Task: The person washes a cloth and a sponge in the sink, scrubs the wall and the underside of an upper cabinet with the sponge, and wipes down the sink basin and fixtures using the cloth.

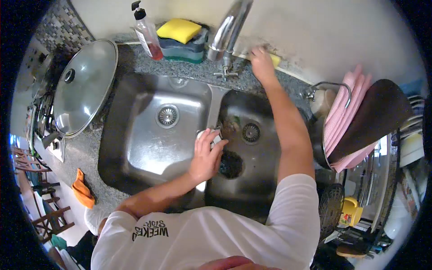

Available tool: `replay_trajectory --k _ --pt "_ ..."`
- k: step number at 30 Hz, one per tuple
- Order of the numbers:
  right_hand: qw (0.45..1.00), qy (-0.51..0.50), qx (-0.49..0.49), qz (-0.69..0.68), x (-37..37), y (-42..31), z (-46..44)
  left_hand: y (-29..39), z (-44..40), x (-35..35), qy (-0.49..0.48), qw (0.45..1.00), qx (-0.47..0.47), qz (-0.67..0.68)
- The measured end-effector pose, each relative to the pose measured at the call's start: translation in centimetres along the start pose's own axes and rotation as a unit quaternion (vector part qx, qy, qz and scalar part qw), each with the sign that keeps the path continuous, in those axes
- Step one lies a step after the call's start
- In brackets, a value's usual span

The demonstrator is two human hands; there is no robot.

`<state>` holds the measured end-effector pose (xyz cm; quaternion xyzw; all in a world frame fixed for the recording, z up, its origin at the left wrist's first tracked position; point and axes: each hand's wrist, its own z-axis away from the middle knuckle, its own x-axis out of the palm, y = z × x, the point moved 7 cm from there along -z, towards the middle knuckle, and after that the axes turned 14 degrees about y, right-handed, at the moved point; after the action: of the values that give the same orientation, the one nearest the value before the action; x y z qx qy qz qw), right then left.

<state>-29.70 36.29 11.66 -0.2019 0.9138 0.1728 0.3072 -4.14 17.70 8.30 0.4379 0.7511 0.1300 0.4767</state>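
Above the steel divider of the double sink (215,105), my left hand (208,155) is closed on a small white and dark object (217,138), mostly covered by the fingers. My right hand (262,65) reaches behind the sink to the foot of the wall, right of the faucet (225,36). Its fingers are curled around a yellow sponge-like piece (275,60); only one end shows beside the hand. Dark marks run along the wall near the fingers. Bits of food residue lie near the drain (250,133) in the right basin.
A soap pump bottle (147,38) and a yellow sponge (179,30) on a holder stand behind the left basin. A large glass lid (85,87) leans at left, near an orange cloth (83,189). Pink cloths (344,110) and a loaded dish rack (378,180) are at right.
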Motion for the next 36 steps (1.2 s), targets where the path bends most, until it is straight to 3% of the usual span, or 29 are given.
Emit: replay_trajectory --k 3,6,7,9,11,12,14,15,17,18,20,23,26,27,28,29,30,32,34,36 --pt "0.992 0.058 -0.103 -0.051 0.7 -3.3 -2.4 0.4 -0.1 0.6 0.010 1.000 0.005 0.009" --pt "0.995 0.010 -0.090 0.034 1.0 -0.4 0.7 0.1 -0.3 -0.1 0.011 1.000 0.018 -0.003" --pt "0.999 0.044 -0.019 0.007 0.0 2.2 2.6 0.2 -0.4 -0.1 0.012 1.000 0.016 -0.004" --pt "0.987 0.026 0.096 0.128 -2.8 6.2 5.3 0.0 -0.3 0.0 0.020 1.000 0.012 0.004" --pt "0.951 0.198 0.192 0.138 -8.1 7.7 5.5 0.0 -0.5 0.1 0.019 1.000 0.007 0.010" --pt "0.905 0.259 0.326 0.090 -8.8 9.3 6.7 -0.1 -0.5 0.1 0.017 1.000 0.004 0.009" --pt "0.741 0.366 0.563 -0.016 -7.7 11.7 9.3 0.0 -0.5 0.1 0.011 1.000 0.000 0.000" --pt "0.696 0.426 0.575 -0.047 -5.5 11.4 9.9 0.1 -0.6 0.3 0.008 1.000 -0.001 -0.004" --pt "0.706 0.467 0.529 0.058 -2.9 8.5 8.1 0.1 -0.4 0.5 0.009 1.000 0.010 -0.010" --pt "0.741 0.478 0.471 0.033 -2.9 7.0 6.6 0.0 -0.4 0.6 0.009 1.000 0.015 -0.014" --pt "0.764 0.398 0.506 -0.030 -4.1 7.3 6.0 0.6 -0.5 0.7 0.009 1.000 0.020 -0.006" --pt "0.656 0.473 0.579 -0.104 -6.2 10.9 9.5 0.5 -0.6 0.6 -0.003 1.000 0.024 -0.013" --pt "0.447 0.610 0.629 -0.179 -3.5 13.4 11.7 0.4 -0.6 0.7 -0.009 1.000 0.019 -0.014" --pt "0.495 0.586 0.636 -0.081 -3.9 11.1 9.5 0.4 -0.5 0.8 -0.009 1.000 0.016 -0.012" --pt "0.549 0.556 0.619 -0.074 -3.6 8.9 6.8 0.5 -0.5 0.8 -0.010 1.000 0.014 -0.010" --pt "0.672 0.504 0.542 0.015 -2.2 7.4 5.2 0.5 -0.5 0.8 -0.006 1.000 0.016 -0.010" --pt "0.688 0.469 0.551 -0.051 -1.6 6.5 4.6 0.5 -0.4 0.8 -0.004 1.000 0.015 -0.010" --pt "0.684 0.448 0.547 -0.179 -4.2 7.8 5.0 0.5 -0.5 0.8 -0.007 1.000 0.013 -0.008" --pt "0.628 0.501 0.576 -0.148 -7.2 11.0 7.7 0.4 -0.5 0.7 -0.015 1.000 0.002 -0.006" --pt "0.578 0.542 0.599 -0.117 -5.2 11.6 8.2 0.4 -0.6 0.6 -0.007 1.000 0.004 -0.011"
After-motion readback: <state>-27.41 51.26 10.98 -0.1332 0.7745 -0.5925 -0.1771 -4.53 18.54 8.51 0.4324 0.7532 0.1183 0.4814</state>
